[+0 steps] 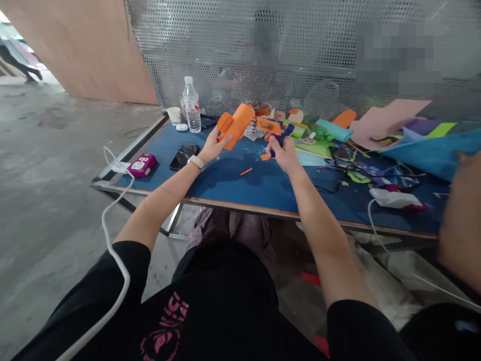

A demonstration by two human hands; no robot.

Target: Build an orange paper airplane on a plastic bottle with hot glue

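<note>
My left hand, with a pale watch band at the wrist, is closed around a curled piece of orange paper above the blue table. A rounded orange flap stands out from the paper's left side. To its right, my right hand grips a dark blue hand tool, whose exact kind I cannot make out. A small orange piece with a dark patch is just beyond my right fingers; whether it touches the tool is unclear. On the table below lie a thin orange strip and a small orange scrap.
Behind the hands stands a white woven basket. A water bottle, paper cup, black phone and purple box are at left. Coloured paper heaps up at right, near a white power strip and another person's arm.
</note>
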